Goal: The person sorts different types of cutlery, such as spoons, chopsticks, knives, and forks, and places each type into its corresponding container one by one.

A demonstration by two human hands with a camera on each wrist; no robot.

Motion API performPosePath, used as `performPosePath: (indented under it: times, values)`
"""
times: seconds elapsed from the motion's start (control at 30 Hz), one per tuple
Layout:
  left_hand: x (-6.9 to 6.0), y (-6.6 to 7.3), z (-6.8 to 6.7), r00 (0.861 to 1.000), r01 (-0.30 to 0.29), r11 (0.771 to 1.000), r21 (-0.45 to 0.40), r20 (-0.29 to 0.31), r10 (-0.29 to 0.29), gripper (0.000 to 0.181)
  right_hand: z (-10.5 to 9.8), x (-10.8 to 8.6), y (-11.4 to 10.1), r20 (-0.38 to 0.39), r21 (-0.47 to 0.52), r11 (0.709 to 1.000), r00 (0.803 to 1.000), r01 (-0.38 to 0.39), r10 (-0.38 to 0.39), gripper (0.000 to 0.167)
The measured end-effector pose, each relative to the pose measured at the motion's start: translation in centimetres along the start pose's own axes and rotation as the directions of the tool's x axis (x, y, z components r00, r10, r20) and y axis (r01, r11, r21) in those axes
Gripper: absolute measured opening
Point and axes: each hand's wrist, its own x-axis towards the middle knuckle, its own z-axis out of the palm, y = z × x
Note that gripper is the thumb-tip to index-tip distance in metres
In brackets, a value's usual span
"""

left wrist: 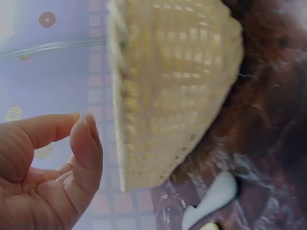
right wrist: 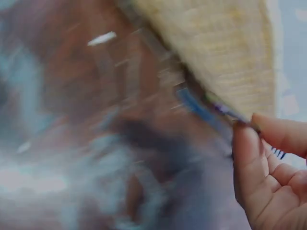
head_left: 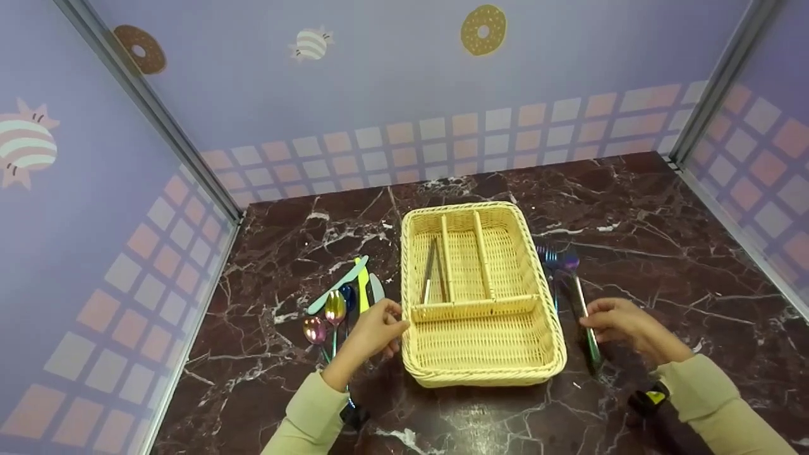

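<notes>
A pale yellow woven basket (head_left: pixel 483 378) with four compartments stands upright on the table. Two thin metallic utensils (head_left: pixel 428 272) lean in its back left compartment. My left hand (head_left: pixel 377 332) is beside the basket's left rim, its thumb and forefinger close together with nothing visible between them; the left wrist view shows the hand (left wrist: pixel 57 167) apart from the basket (left wrist: pixel 163 91). To the right of the basket, my right hand (head_left: pixel 622 323) pinches the handle of a shiny spoon (head_left: pixel 571 261) with a purplish head. In the right wrist view, thumb and forefinger of this hand (right wrist: pixel 268 167) grip the thin handle.
Left of the basket lie a mint knife (head_left: pixel 339 284), a yellow-handled utensil (head_left: pixel 363 287), a gold spoon (head_left: pixel 335 306), a pink spoon (head_left: pixel 314 330) and a dark blue spoon (head_left: pixel 348 296). A blue fork (head_left: pixel 547 255) lies along the basket's right side. Patterned walls border the table.
</notes>
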Motion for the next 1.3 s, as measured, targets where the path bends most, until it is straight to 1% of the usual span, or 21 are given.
performPosePath:
  times: [0.07, 0.1, 0.17, 0.2, 0.23, 0.27, 0.3, 0.4, 0.43, 0.5, 0.6, 0.67, 0.7, 0.77, 0.83, 0.9, 0.97, 1.03, 1.1, 1.2, 1.3]
  values:
    - [0.0, 0.8, 0.4, 0.997, -0.001, 0.993, -0.122, 0.074, 0.011, 0.031, 0.3, -0.7, -1.5, -0.011, 0.034, 0.999, 0.999, 0.04, -0.039, 0.012]
    - [0.0, 1.3, 0.7, 0.993, 0.009, 0.982, -0.188, 0.118, 0.013, 0.032, 0.5, -1.1, -2.3, -0.007, 0.039, 0.997, 0.998, 0.068, -0.067, 0.011]
    - [0.0, 2.4, 1.6, 0.98, 0.047, 0.949, -0.311, 0.198, 0.016, 0.034, 1.3, -1.8, -3.8, 0.005, 0.04, 0.993, 0.993, 0.115, -0.115, 0.011]
    - [0.1, 3.0, 2.2, 0.974, 0.066, 0.932, -0.356, 0.226, 0.017, 0.035, 1.9, -2.0, -4.5, 0.021, 0.041, 0.99, 0.99, 0.138, -0.139, 0.011]
    - [0.1, 3.6, 2.8, 0.972, 0.073, 0.919, -0.388, 0.233, 0.022, 0.035, 2.4, -2.2, -5.0, 0.042, 0.045, 0.986, 0.986, 0.161, -0.163, 0.011]
    - [0.2, 4.2, 3.4, 0.974, 0.067, 0.908, -0.413, 0.223, 0.03, 0.035, 3.1, -2.3, -5.5, 0.065, 0.051, 0.982, 0.981, 0.18, -0.183, 0.011]
    - [0.3, 4.8, 4.1, 0.979, 0.052, 0.897, -0.438, 0.198, 0.04, 0.035, 3.8, -2.4, -5.9, 0.09, 0.063, 0.98, 0.976, 0.191, -0.196, 0.011]
    - [0.9, 6.4, 6.4, 0.993, -0.009, 0.859, -0.512, 0.095, 0.067, 0.035, 6.2, -2.3, -6.8, 0.16, 0.101, 0.975, 0.964, 0.197, -0.212, 0.011]
    - [1.2, 6.8, 7.1, 0.996, -0.025, 0.844, -0.536, 0.062, 0.069, 0.035, 7.1, -2.2, -7.0, 0.18, 0.112, 0.974, 0.96, 0.196, -0.214, 0.01]
    - [1.7, 7.5, 8.4, 0.998, -0.044, 0.805, -0.592, 0.012, 0.063, 0.033, 8.6, -2.0, -7.2, 0.211, 0.116, 0.975, 0.955, 0.188, -0.21, 0.01]
    - [2.3, 8.1, 9.5, 0.999, -0.05, 0.757, -0.651, -0.031, 0.039, 0.03, 10.5, -1.6, -7.4, 0.261, 0.122, 0.975, 0.942, 0.184, -0.21, 0.01]
    - [2.5, 8.2, 9.7, 0.998, -0.058, 0.734, -0.676, -0.061, 0.023, 0.024, 11.5, -1.4, -7.3, 0.286, 0.125, 0.975, 0.934, 0.184, -0.213, 0.011]
    - [2.5, 8.2, 9.8, 0.997, -0.062, 0.728, -0.683, -0.072, 0.017, 0.022, 11.8, -1.3, -7.2, 0.293, 0.127, 0.975, 0.932, 0.183, -0.213, 0.011]
    - [2.4, 8.1, 9.8, 0.996, -0.067, 0.721, -0.69, -0.091, 0.005, 0.017, 12.4, -1.2, -7.1, 0.289, 0.111, 0.977, 0.935, 0.182, -0.207, 0.01]
    - [2.4, 7.9, 9.8, 0.995, -0.06, 0.718, -0.694, -0.103, -0.017, 0.016, 12.6, -1.2, -7.0, 0.276, 0.087, 0.98, 0.942, 0.177, -0.194, 0.009]
    - [2.5, 7.6, 9.8, 0.995, -0.04, 0.731, -0.682, -0.097, -0.036, 0.021, 12.7, -1.1, -7.0, 0.271, 0.077, 0.982, 0.944, 0.173, -0.187, 0.011]
    - [2.5, 7.3, 9.7, 0.995, -0.006, 0.743, -0.669, -0.079, -0.063, 0.023, 12.8, -1.1, -6.9, 0.277, 0.076, 0.982, 0.943, 0.171, -0.185, 0.012]
    - [2.5, 7.1, 9.5, 0.996, 0.027, 0.757, -0.653, -0.047, -0.077, 0.023, 12.9, -1.1, -6.8, 0.294, 0.092, 0.982, 0.938, 0.164, -0.184, 0.011]
    - [2.5, 7.0, 9.4, 0.996, 0.055, 0.766, -0.641, -0.015, -0.084, 0.021, 12.9, -1.1, -6.8, 0.302, 0.097, 0.982, 0.935, 0.164, -0.186, 0.011]
    - [2.5, 7.0, 9.4, 0.997, 0.065, 0.772, -0.633, 0.002, -0.082, 0.019, 13.0, -1.1, -6.8, 0.296, 0.099, 0.982, 0.938, 0.161, -0.183, 0.011]
    - [2.6, 7.1, 9.5, 0.997, 0.06, 0.777, -0.627, -0.008, -0.083, 0.02, 13.1, -1.1, -6.9, 0.271, 0.095, 0.984, 0.947, 0.152, -0.172, 0.012]
